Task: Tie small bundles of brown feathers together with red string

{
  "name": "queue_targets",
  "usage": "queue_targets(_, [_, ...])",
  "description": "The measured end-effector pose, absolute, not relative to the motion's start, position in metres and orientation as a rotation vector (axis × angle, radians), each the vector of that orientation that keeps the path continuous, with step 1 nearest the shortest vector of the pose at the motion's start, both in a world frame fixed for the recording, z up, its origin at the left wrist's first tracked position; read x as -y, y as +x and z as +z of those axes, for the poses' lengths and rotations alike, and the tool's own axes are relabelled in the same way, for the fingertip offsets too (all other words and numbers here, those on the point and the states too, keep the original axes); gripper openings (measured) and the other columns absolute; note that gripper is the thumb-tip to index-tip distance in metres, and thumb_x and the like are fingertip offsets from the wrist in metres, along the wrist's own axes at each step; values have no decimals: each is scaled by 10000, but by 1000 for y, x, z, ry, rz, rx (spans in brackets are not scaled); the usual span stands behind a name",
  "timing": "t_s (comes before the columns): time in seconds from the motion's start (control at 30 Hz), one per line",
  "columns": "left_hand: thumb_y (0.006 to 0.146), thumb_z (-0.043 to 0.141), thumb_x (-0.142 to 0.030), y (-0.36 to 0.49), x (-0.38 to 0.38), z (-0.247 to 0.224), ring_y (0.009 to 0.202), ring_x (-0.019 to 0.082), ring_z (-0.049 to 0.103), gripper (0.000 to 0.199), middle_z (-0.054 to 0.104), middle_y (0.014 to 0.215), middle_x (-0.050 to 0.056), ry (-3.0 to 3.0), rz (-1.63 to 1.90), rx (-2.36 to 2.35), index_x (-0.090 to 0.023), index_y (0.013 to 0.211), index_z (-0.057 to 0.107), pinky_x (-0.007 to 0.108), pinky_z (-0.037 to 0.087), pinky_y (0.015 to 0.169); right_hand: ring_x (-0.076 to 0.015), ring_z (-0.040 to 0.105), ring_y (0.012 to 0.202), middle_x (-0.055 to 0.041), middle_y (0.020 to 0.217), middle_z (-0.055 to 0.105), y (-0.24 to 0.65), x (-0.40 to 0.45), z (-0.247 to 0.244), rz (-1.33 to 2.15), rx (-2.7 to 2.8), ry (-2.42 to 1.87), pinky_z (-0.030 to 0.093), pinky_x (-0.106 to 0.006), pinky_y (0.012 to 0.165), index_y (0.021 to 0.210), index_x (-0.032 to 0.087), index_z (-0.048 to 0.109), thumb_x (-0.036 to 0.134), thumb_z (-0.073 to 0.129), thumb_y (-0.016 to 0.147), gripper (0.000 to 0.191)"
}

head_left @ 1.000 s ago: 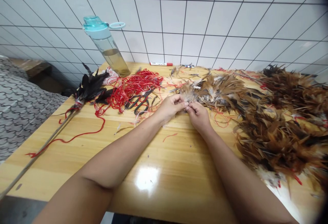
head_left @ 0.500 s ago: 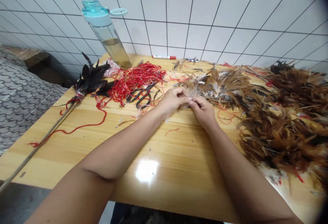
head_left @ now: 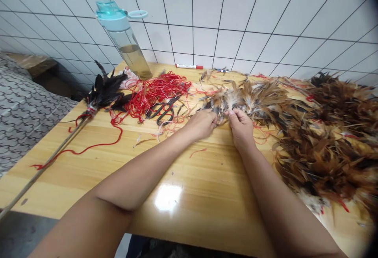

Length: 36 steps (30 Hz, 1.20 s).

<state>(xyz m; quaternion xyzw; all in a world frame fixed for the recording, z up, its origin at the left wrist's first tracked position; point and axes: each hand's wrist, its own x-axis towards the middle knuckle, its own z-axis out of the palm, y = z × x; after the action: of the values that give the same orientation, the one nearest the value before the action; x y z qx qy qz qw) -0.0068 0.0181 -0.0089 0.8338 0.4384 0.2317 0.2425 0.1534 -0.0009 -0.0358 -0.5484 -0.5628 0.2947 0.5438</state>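
Observation:
My right hand [head_left: 241,127] pinches the pale, fluffy base of a brown feather [head_left: 232,101] between thumb and forefinger. Just to its left, my left hand [head_left: 203,125] is closed at the near edge of the small loose feathers [head_left: 217,102]; whatever its fingers hold is hidden. A heap of light brown feathers [head_left: 262,98] lies right behind and beside my right hand. To the left of my left hand rest black-handled scissors [head_left: 163,112], partly under a tangle of red string [head_left: 162,88].
A stick [head_left: 56,153] with black feathers [head_left: 106,90] tied at its end lies across the table's left side. A tall bottle [head_left: 130,45] stands at the back, near a red marker [head_left: 189,66]. Dark brown feather bundles [head_left: 327,159] cover the right side. A tiled wall [head_left: 206,10] rises behind.
My hands were together at the fingertips; now they are apart. The left has lowered slightly, and the right has moved a little right, to a feather at the heap's edge.

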Motion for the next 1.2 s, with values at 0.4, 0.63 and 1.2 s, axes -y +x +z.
queue_targets(0.4, [746,669,-260,-1,-24,0,524,67,472,199,568,608,-25,1143,1054,-898,-162,743,495,194,351,532,-183,581,765,-38,769,658,151,3,-34,609,1318,-1361,443,-321,755,780,192,707,378,571,804,232])
queue_targets(0.63, [733,691,-222,3,-22,-4,568,60,514,199,576,623,-36,1228,1088,-909,-159,732,503,183,383,571,-160,504,646,-8,643,556,147,6,-30,566,1497,-1365,422,-286,640,721,206,697,353,566,797,211])
queue_targets(1.2, [766,625,-195,-10,-29,-4,682,119,493,56,566,716,-5,1689,1117,-1217,-173,747,576,243,376,680,-163,565,759,-16,768,649,147,6,-30,743,1256,-1338,431,-297,763,787,188,651,404,541,831,246])
